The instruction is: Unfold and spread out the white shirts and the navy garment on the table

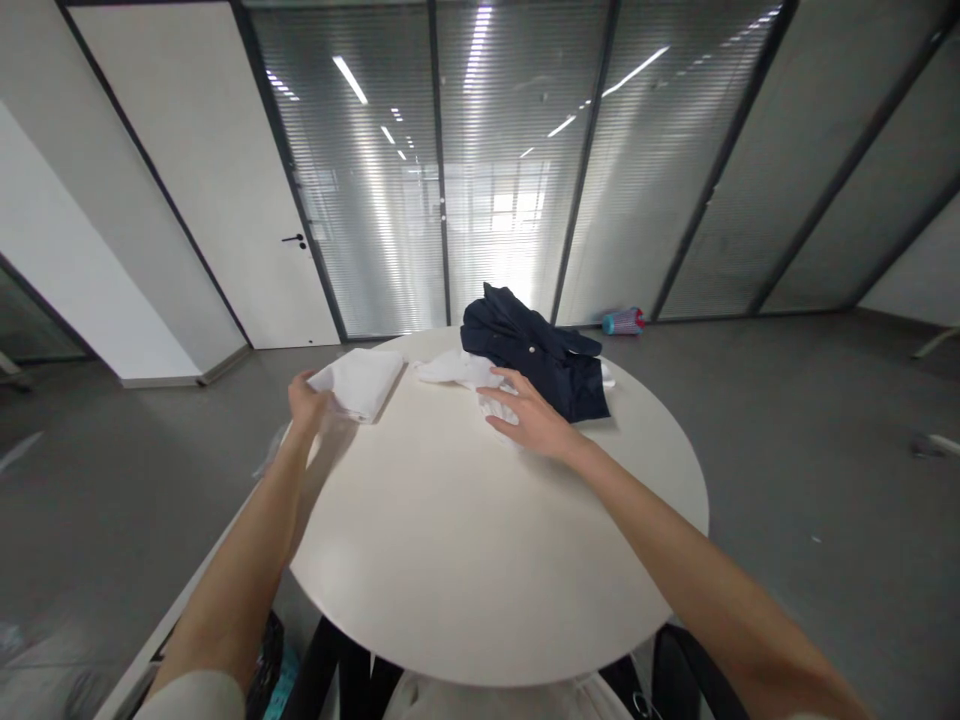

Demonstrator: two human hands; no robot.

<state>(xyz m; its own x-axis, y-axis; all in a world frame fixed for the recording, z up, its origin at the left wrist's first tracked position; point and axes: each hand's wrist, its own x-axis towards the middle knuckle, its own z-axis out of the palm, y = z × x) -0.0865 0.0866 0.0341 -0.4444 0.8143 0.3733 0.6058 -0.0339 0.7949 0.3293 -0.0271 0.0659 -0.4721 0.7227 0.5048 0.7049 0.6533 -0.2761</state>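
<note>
My left hand [306, 400] is closed on the left edge of a folded white cloth [366, 382], at the far left of the round white table [480, 560]. The kind of garment, if it is one, does not show. My right hand [529, 418] has its fingers spread over a crumpled white cloth [454, 368]; whether the fingertips touch it I cannot tell. Part of that cloth is hidden beneath the hand. Just behind lies a dark navy jacket [536, 345] with a light button, bunched up, with a bit of white showing at its right edge.
A pink and blue item [622, 321] lies on the grey floor [810, 480] beside the glass partition [510, 180]. A white door [217, 170] stands at the left. Below the table's near edge are dark chair parts and a bag at the lower left.
</note>
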